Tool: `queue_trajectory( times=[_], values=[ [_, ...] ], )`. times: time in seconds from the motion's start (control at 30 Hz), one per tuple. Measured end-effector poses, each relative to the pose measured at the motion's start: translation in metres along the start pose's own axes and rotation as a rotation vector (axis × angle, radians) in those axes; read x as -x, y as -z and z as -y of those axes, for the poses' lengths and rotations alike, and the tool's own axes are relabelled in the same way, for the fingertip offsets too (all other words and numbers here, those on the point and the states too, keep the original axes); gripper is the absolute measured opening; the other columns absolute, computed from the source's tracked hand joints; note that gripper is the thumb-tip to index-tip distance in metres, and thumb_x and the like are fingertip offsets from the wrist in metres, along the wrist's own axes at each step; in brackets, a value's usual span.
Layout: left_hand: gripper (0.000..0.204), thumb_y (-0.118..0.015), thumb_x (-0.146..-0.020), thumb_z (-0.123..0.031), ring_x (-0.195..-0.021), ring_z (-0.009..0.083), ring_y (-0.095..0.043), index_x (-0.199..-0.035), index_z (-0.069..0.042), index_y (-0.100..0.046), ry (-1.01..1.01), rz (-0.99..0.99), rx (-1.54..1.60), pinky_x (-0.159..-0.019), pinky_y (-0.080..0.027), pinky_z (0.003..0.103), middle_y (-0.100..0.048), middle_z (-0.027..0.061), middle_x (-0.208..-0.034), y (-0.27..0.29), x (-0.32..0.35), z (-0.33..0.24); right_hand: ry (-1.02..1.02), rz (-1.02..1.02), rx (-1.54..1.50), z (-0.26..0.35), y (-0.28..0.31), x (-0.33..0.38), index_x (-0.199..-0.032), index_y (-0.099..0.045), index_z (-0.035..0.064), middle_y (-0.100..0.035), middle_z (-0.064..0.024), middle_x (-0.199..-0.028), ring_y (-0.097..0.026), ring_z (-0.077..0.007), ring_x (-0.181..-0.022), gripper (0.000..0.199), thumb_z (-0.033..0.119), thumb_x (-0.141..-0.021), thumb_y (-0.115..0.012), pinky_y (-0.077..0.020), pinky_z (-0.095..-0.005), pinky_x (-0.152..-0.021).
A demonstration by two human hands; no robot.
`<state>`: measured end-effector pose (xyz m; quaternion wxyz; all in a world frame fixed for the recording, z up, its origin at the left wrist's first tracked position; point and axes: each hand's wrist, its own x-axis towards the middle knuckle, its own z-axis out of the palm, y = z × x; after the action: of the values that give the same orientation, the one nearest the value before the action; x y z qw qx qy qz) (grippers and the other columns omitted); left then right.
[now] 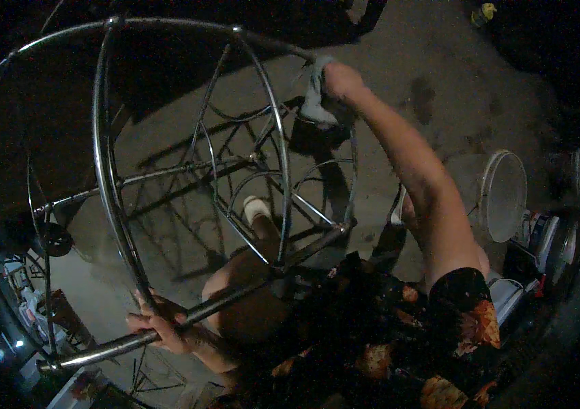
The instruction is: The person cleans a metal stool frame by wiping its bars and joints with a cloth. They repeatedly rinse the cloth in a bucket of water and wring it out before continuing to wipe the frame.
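A large round metal frame [109, 170] of bent bars and curled rods stands in front of me over a dim concrete floor. My left hand [160, 327] is closed around its thick lower bar at the lower left. My right hand [337, 80] reaches up and out to the frame's upper right rim, pressing a pale cloth [316, 95] against the bar. The cloth hangs down below my fingers. My knee and a light slipper [256, 206] show through the frame.
A white bucket [504, 194] stands on the floor at the right, with boxes and small containers [542, 235] beside it. Cluttered small items [27, 300] lie at the lower left. A yellow object [484, 12] sits far back at the top right.
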<state>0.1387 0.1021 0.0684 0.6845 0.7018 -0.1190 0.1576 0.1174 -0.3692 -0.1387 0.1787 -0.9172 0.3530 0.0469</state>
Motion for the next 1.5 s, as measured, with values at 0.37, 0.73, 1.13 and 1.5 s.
queue_trajectory(
  times=[0.37,0.73,1.13,1.5],
  values=[
    [0.020,-0.047,-0.090,-0.017,-0.056,0.0160,-0.044,-0.084,0.002,-0.047,-0.075,0.024,0.056,-0.064,-0.045,0.032,-0.043,0.0076,-0.064,0.015,-0.058,0.021,-0.100,-0.048,-0.411,0.040,0.009,-0.009,-0.090,-0.059,-0.0041,-0.061,-0.0208,-0.088,-0.060,-0.0350,-0.083,0.053,0.047,-0.078,-0.051,-0.0458,-0.0432,-0.073],
    [0.016,-0.055,-0.082,-0.009,-0.050,0.0096,-0.042,-0.072,-0.003,-0.044,0.030,-0.361,-0.024,-0.046,-0.036,0.021,-0.052,0.0090,-0.069,-0.051,-0.065,-0.006,-0.281,0.110,-0.327,0.062,-0.044,0.181,-0.109,-0.041,-0.0071,-0.053,-0.0293,-0.103,-0.052,-0.0427,-0.096,0.046,0.023,-0.078,-0.058,-0.0434,-0.0435,-0.082],
    [0.020,-0.057,-0.080,-0.008,-0.047,0.0106,-0.042,-0.069,-0.005,-0.041,0.043,-0.250,0.067,-0.044,-0.034,0.021,-0.048,0.0065,-0.062,-0.029,-0.070,0.012,-0.222,-0.052,-0.703,0.060,-0.033,0.140,-0.085,-0.058,-0.0061,-0.060,-0.0207,-0.076,-0.060,-0.0371,-0.076,0.058,0.051,-0.080,-0.053,-0.0466,-0.0398,-0.073],
    [0.020,-0.058,-0.078,-0.003,-0.045,0.0103,-0.041,-0.069,-0.005,-0.040,0.031,-0.235,0.182,-0.041,-0.035,0.022,-0.042,0.0036,-0.063,-0.034,-0.091,0.013,0.178,-0.082,-0.612,0.058,-0.047,0.194,-0.110,-0.041,-0.0038,-0.057,-0.0245,-0.094,-0.056,-0.0371,-0.083,0.052,0.028,-0.078,-0.066,-0.0447,-0.0406,-0.072]
  ],
)
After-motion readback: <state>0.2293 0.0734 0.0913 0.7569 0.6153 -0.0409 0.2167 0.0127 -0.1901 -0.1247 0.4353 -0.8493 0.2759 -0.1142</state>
